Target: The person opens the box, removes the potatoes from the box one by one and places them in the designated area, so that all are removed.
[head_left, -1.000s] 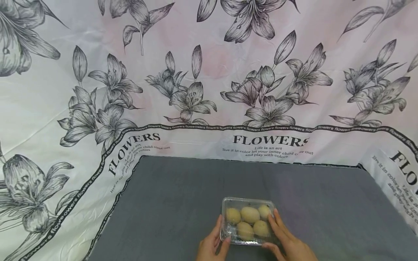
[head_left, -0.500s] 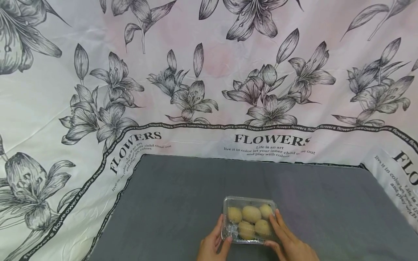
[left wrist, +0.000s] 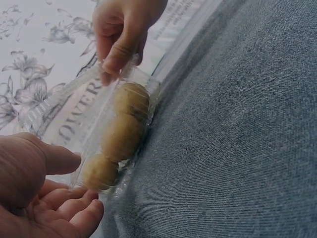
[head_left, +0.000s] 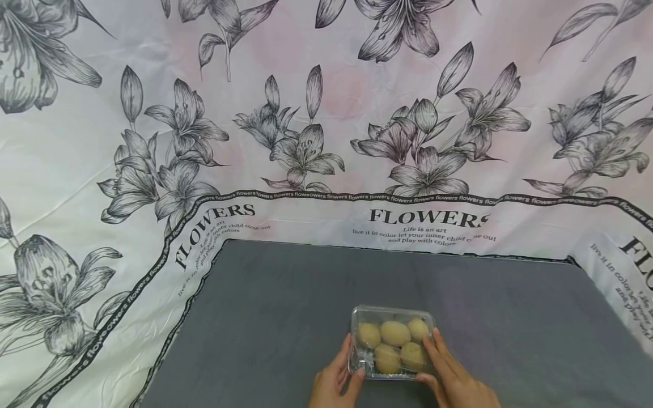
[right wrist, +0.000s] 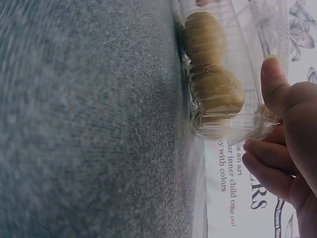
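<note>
A clear plastic clamshell box (head_left: 364,358) sits low in the head view, close to the person. Through its plastic show several round, yellowish-tan items (head_left: 395,333) like small fruit or potatoes; their kind is unclear. The left hand (head_left: 334,374) holds the near left corner, thumb in front and fingers along the side. At the right end, the right hand (head_left: 456,371) grips the box between thumb and fingers. In the left wrist view a clear ridged flap (left wrist: 64,94), perhaps the lid, angles away from the box. The box's underside is hidden.
A dark grey cloth surface (head_left: 285,300) extends under and around the box. Behind it and at the sides hangs a white and pink sheet (head_left: 342,136) printed with grey flowers and lettering. The sheet meets the grey surface along its far edge.
The box and both hands appear very slightly farther right and up in the head view, as the background also shifts right. Both hands keep the same hold.
</note>
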The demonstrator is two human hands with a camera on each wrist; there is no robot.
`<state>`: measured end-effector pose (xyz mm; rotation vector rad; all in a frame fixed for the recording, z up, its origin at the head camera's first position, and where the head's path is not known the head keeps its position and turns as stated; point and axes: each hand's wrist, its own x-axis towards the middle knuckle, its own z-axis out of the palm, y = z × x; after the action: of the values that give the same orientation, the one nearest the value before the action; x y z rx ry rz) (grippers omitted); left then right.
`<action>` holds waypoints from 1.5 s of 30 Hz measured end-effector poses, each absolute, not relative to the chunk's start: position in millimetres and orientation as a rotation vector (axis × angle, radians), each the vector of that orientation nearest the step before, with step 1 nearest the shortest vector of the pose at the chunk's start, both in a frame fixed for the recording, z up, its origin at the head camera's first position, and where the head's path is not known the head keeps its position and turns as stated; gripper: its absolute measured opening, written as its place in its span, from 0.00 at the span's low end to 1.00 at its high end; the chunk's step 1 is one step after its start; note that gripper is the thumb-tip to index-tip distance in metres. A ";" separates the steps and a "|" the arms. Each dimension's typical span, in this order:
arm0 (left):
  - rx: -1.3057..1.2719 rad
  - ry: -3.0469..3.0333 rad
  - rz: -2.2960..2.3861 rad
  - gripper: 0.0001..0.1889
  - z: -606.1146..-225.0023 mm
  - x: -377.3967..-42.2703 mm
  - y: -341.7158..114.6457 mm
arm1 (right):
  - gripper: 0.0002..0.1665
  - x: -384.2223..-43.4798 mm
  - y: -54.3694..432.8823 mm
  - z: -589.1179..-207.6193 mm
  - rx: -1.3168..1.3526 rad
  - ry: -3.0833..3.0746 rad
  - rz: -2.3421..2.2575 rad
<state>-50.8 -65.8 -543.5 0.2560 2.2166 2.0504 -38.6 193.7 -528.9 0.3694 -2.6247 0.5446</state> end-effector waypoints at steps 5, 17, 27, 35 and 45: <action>0.280 2.223 2.022 0.38 -542.6 -51.8 -66.3 | 0.34 -42.8 196.0 -523.3 0.411 -2.501 0.512; 0.263 2.204 2.025 0.39 -543.6 -53.4 -65.9 | 0.38 -50.1 200.9 -494.9 0.400 -2.577 0.577; 0.289 2.216 2.025 0.38 -541.8 -52.4 -65.7 | 0.35 -59.7 203.3 -482.0 0.363 -2.524 0.694; 0.271 2.216 2.008 0.39 -539.7 -54.1 -66.0 | 0.32 -66.3 203.7 -472.3 0.341 -2.518 0.727; 0.261 2.235 1.980 0.38 -543.5 -55.1 -64.9 | 0.31 -76.0 209.6 -470.9 0.360 -2.465 0.805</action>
<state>-55.1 -64.9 -543.5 0.2615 2.2351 1.9801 -76.0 209.6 -470.9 0.3599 -2.4654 0.8050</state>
